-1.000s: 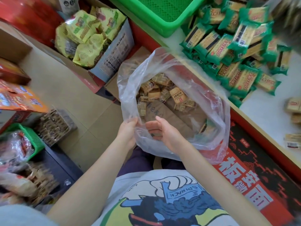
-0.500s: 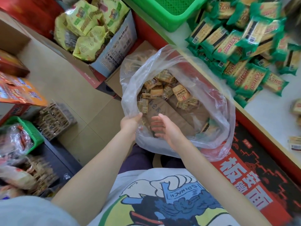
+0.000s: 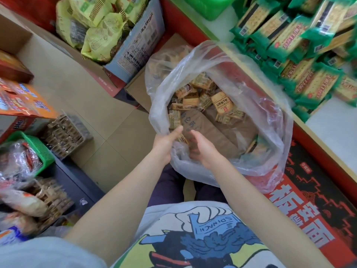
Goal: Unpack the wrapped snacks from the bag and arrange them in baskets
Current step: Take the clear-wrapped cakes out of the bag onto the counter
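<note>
A clear plastic bag (image 3: 270, 120) stands open in front of me, over brown cardboard. Several tan wrapped snacks (image 3: 222, 101) lie at its far side. My left hand (image 3: 164, 144) pinches the bag's near rim, thumb pointing up. Just to the right, my right hand (image 3: 204, 151) is inside the bag's mouth; its fingers are fairly straight, are partly veiled by plastic and hold nothing. A green basket (image 3: 208, 8) sits on the white shelf at the top.
Green-wrapped snacks (image 3: 301, 51) are piled on the white shelf (image 3: 332, 128) to the right. A box of yellow-green packets (image 3: 100, 31) stands on the floor at the back left. A small green basket (image 3: 41, 149) and loose packets sit at the left, with a red-and-black carton (image 3: 309, 200) on the right.
My right hand has slid a little further into the bag's mouth. My left hand keeps its hold on the rim. The view has shifted slightly.
</note>
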The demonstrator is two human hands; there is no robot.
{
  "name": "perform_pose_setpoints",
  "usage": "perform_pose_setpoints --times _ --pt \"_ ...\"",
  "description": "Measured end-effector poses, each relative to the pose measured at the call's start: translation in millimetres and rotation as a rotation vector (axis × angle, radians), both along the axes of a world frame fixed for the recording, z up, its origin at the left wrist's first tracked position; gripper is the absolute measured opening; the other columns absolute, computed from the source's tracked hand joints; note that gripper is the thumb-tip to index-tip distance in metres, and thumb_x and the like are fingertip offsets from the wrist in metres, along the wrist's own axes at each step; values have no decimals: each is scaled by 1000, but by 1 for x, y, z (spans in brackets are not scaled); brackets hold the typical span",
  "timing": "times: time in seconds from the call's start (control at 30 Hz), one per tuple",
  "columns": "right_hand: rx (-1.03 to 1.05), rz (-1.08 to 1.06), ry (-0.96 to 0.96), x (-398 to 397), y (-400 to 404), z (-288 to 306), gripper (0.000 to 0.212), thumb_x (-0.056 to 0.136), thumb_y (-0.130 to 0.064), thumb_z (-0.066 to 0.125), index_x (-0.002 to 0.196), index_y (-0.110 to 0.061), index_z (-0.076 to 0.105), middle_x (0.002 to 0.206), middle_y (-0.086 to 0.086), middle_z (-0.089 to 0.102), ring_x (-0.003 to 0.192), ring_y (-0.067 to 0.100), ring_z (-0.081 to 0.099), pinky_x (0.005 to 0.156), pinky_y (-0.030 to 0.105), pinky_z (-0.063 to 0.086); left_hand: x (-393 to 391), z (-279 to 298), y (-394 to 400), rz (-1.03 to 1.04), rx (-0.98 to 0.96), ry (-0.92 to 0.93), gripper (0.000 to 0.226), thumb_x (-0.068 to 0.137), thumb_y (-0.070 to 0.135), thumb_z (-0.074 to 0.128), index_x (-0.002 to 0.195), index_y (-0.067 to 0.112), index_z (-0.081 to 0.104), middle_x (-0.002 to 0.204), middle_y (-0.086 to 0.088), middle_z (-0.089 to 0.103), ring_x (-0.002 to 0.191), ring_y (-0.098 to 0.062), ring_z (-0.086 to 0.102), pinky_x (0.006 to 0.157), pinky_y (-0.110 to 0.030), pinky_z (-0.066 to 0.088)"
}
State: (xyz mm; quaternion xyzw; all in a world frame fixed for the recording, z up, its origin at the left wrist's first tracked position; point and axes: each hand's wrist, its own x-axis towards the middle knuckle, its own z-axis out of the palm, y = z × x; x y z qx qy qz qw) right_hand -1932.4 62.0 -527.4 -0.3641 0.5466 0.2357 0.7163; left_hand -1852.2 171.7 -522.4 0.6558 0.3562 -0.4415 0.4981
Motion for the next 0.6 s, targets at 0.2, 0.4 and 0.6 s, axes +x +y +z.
perform_pose_setpoints --times 0.2,0.4,0.6 --pt "16 -1 27 4 -3 -13 35 104 -43 46 127 -19 56 103 3 67 96 25 67 90 39 55 -1 -27 -4 -49 171 98 62 65 29 91 113 1 62 100 -18 72 91 -35 71 89 -49 58" --pt "-153 168 -25 -4 -3 -28 29 97 -19 63 122 -5 63 96 6 68 77 15 63 62 25 50 1 -39 4 -121 141 129 43 79 22 83 112 1 66 100 -18 73 93 -35 72 91 -52 57" --pt "-295 92 -4 -4 -18 -28 40 85 -34 78 115 -9 66 107 5 72 95 20 66 84 32 53 -2 -3 -14 -266 159 -54 27 83 27 80 100 12 68 104 -14 73 97 -30 70 94 -48 56"
